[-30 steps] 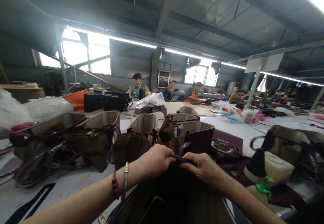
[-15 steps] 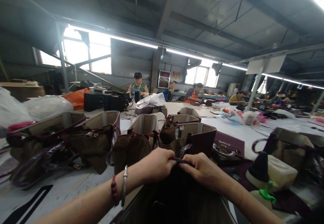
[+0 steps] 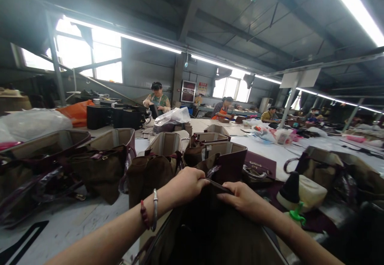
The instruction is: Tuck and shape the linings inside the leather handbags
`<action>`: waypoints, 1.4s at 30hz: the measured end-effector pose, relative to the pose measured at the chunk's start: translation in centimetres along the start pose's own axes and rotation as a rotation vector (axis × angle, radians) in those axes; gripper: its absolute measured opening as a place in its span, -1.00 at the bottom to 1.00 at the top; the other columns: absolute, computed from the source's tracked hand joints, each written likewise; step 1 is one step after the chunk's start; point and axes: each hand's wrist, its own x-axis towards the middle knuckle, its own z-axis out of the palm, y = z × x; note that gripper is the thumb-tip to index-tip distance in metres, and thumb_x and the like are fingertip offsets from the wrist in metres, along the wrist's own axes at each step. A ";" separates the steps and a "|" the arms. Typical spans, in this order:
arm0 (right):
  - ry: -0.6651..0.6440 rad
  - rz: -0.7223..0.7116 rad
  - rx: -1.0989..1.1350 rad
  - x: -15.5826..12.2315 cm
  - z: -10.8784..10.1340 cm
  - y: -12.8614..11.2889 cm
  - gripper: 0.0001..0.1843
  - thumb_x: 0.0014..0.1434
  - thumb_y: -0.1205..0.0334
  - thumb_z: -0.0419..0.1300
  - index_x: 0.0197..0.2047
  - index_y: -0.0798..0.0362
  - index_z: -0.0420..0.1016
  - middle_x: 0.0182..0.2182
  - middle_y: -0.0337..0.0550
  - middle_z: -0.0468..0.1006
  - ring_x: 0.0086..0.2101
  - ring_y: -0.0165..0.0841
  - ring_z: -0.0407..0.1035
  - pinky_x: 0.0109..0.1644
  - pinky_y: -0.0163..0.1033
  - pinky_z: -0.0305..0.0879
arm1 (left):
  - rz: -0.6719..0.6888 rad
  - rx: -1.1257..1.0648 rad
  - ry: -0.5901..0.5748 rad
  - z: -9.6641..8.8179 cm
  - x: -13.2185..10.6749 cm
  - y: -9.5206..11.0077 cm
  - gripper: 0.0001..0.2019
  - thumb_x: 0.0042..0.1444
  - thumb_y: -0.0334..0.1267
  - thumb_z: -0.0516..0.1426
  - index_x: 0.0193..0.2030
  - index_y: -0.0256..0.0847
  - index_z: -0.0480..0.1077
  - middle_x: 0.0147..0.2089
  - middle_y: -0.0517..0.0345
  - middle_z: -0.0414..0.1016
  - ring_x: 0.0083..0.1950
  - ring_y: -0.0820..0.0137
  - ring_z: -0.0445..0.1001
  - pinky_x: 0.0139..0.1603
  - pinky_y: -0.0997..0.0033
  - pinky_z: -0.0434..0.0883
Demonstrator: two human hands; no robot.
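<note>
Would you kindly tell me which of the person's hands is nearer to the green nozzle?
Right. The right hand is to the left of the green nozzle, pinching a thin dark edge; the left hand pinches that edge farther left.

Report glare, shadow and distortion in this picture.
Head view: left window and ceiling lamp blown out white; head view: bag below left hand and right hand falls near-black; head view: wide-angle stretch seems to tilt the left post.
</note>
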 end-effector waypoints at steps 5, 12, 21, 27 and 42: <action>0.031 -0.047 -0.017 0.2 0.2 0.3 -0.71 0.13 0.13 -0.03 -0.51 0.12 0.30 -0.60 -0.31 0.31 -0.54 -0.48 0.17 -0.50 -0.42 0.05 | 0.007 -0.003 -0.004 -0.1 0.0 -0.2 -0.72 0.05 -0.12 -0.05 -0.47 -0.23 0.37 -0.46 0.17 0.42 -0.41 0.44 0.34 -0.42 0.53 0.19; 0.070 -0.029 -0.071 -0.5 -0.3 -0.6 -0.82 0.06 0.16 0.07 -0.44 0.11 0.34 -0.54 -0.26 0.39 -0.48 -0.42 0.26 -0.44 -0.39 0.10 | 0.016 0.024 0.001 0.1 0.3 0.0 -0.69 0.04 -0.09 -0.05 -0.50 -0.25 0.36 -0.51 0.16 0.39 -0.46 0.46 0.31 -0.47 0.51 0.15; 0.098 -0.072 -0.141 -0.2 -0.6 0.6 -0.69 0.17 0.15 -0.08 -0.46 0.13 0.36 -0.54 -0.25 0.41 -0.47 -0.43 0.30 -0.44 -0.41 0.12 | -0.018 0.021 -0.060 -0.1 2.1 0.1 -0.69 -0.01 -0.08 0.01 -0.47 -0.28 0.41 -0.56 0.19 0.33 -0.52 0.48 0.24 -0.54 0.53 0.11; 0.131 -0.080 -0.277 0.0 -1.0 0.1 -0.67 0.17 0.07 -0.08 -0.40 0.11 0.36 -0.53 -0.21 0.44 -0.49 -0.41 0.32 -0.45 -0.39 0.12 | -0.032 0.039 -0.032 0.4 2.6 0.7 -0.68 -0.02 -0.08 0.00 -0.50 -0.29 0.40 -0.58 0.18 0.31 -0.55 0.49 0.21 -0.56 0.53 0.08; 0.138 0.014 -0.683 -0.4 -0.1 -4.5 -0.75 0.15 0.21 -0.10 -0.27 0.11 0.35 -0.44 0.00 0.52 -0.43 -0.18 0.43 -0.44 -0.20 0.29 | -0.018 -0.053 -0.115 0.4 1.2 0.2 -0.57 -0.08 0.11 -0.04 -0.58 -0.23 0.35 -0.59 0.19 0.38 -0.46 0.36 0.35 -0.48 0.52 0.20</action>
